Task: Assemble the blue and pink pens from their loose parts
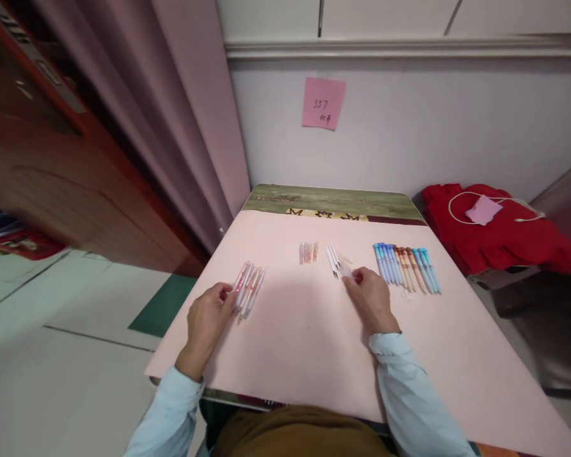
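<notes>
White-and-red pens (248,287): loose bundle lying on the pink table cover (304,343), left of centre, fanned a bit, tips pointing away from the person.

Head view, L to R:
- Left hand (208,319): fingers bent, tips touching the near ends of the bundle. Can't tell if it's a real grip or just resting.
- Small orange-ish parts (308,252): short row further back, near centre, apart from both hands.
- White tubes (333,258): a few thin ones just right of those. Right hand (372,298) has thumb + forefinger pinched on their near end.
- Blue and orange pens (406,268): neat side-by-side row just right of the right hand, not touched.

Bkgd: pink sticky note (323,103) on wall; red cloth (502,238) w/ white cable off table's right side.
</notes>
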Demonstrator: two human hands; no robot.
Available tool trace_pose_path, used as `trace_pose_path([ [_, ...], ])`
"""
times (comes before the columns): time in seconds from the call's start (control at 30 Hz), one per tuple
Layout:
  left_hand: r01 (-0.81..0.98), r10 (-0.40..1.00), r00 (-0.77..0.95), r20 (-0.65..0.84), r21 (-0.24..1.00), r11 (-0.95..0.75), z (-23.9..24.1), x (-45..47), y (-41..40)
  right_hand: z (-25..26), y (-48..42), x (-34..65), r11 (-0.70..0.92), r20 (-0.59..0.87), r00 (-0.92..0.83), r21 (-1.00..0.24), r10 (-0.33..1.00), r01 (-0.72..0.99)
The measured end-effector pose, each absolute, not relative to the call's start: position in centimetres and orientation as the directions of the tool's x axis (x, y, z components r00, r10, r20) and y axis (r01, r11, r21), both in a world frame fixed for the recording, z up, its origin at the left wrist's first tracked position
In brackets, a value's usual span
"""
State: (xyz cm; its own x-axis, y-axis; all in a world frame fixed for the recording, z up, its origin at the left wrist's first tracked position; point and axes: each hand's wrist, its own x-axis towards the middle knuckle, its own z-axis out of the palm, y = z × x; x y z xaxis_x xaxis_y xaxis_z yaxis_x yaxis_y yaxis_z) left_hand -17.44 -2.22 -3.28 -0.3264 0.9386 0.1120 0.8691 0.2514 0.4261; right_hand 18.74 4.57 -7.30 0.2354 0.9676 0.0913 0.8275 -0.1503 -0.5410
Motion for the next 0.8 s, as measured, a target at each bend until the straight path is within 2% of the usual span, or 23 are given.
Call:
trace_pose_path([
  [0.1,0.903,0.926,-0.347,0.149,0.318,0.288,-3.3,-17.2,-1.9,-6.4,3.8,18.8,-0.193,0.076,0.281,-0.559,0.957,0.807],
  [0.2,0.899,0.921,-0.366,0.133,0.307,0.313,-2.9,-16.6,-1.5,-5.5,3.0,18.7,-0.209,0.067,0.292,-0.552,0.954,0.808],
  [0.3,0.887,0.922,-0.385,0.046,0.293,0.356,-2.2,-15.5,-1.0,-5.0,2.4,18.1,-0.208,0.060,0.285,-0.544,0.956,0.813],
  [0.47,0.881,0.899,-0.412,-0.148,0.189,0.434,-1.8,-14.2,0.0,-5.0,1.8,17.3,-0.194,0.047,0.259,-0.541,0.965,0.818],
  [0.6,0.857,0.880,-0.435,-0.192,0.213,0.470,-2.0,-14.5,0.5,-5.3,1.9,17.4,-0.185,0.051,0.254,-0.552,0.966,0.813],
  [0.67,0.834,0.878,-0.463,-0.124,0.275,0.478,-1.9,-14.5,0.5,-5.4,1.9,17.4,-0.164,0.081,0.259,-0.585,0.963,0.794],
  [0.7,0.812,0.878,-0.471,-0.084,0.349,0.468,-1.7,-14.3,0.5,-5.4,1.9,17.3,-0.140,0.100,0.256,-0.623,0.962,0.770],
  [0.77,0.690,0.892,-0.447,-0.061,0.612,0.387,-1.3,-13.1,0.5,-5.4,1.7,16.5,-0.064,0.103,0.214,-0.756,0.971,0.652],
  [0.8,0.565,0.912,-0.399,-0.093,0.759,0.325,-1.1,-12.1,0.5,-5.3,1.5,15.8,-0.030,0.074,0.168,-0.840,0.983,0.542],
])
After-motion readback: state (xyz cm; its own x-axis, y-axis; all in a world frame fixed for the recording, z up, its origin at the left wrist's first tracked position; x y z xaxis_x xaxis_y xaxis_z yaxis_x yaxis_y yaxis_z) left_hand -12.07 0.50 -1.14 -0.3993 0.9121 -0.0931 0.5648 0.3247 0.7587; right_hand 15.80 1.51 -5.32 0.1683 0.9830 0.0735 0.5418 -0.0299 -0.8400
